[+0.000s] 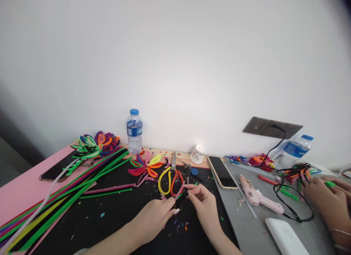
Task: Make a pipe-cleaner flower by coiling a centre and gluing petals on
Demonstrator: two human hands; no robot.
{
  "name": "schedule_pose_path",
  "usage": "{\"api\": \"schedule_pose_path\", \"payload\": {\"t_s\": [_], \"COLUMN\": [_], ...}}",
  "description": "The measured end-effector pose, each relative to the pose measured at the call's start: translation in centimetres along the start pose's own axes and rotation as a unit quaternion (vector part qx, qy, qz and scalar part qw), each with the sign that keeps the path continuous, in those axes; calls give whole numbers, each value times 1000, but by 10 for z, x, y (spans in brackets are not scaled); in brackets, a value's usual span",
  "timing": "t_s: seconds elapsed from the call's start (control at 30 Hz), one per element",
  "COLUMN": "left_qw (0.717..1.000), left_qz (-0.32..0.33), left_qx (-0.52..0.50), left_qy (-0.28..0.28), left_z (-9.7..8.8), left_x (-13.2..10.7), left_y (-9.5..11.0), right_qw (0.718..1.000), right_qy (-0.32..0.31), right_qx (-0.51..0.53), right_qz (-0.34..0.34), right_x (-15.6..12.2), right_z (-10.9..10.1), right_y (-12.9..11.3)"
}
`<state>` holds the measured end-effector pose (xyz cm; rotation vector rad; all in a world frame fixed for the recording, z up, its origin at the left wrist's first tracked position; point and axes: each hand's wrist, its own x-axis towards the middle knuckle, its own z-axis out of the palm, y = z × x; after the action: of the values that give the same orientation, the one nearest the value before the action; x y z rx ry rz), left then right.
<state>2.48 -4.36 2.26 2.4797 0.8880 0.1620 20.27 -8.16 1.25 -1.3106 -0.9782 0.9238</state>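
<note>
My left hand (156,214) is closed around a short bundle of black pipe cleaners (179,201), with a pink strip (181,190) beside it. The fingertips of my right hand (204,203) pinch the bundle's upper end; its exact shape is partly hidden by my fingers. Just beyond my hands lie scissors (165,182) with one yellow and one red handle loop, blades pointing to the wall. To their left rests a multicoloured pipe-cleaner flower (145,166). A dark key-like item (187,170) lies right of the scissors.
Long pipe cleaners (68,192) and more flowers (95,145) lie left, over a phone (59,167). A water bottle (134,132), paper cup (197,154) and phone (222,172) stand or lie behind. Rightward are a pink glue gun (259,198), white power bank (286,236) and another person's hands (326,196).
</note>
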Motion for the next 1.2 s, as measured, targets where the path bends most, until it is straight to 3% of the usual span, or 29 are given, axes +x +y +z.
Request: {"api": "schedule_pose_path", "payload": {"t_s": [0.63,1.2], "left_qw": [995,992], "left_qz": [-23,-16], "left_qx": [-90,-119], "left_qy": [-28,34], "left_z": [-2,2], "left_x": [-1,0], "left_y": [0,-6], "right_qw": [999,996], "right_qy": [-33,-19], "right_qx": [-4,75], "right_qz": [-16,34], "right_x": [0,3], "right_z": [-3,-3], "right_y": [-2,-5]}}
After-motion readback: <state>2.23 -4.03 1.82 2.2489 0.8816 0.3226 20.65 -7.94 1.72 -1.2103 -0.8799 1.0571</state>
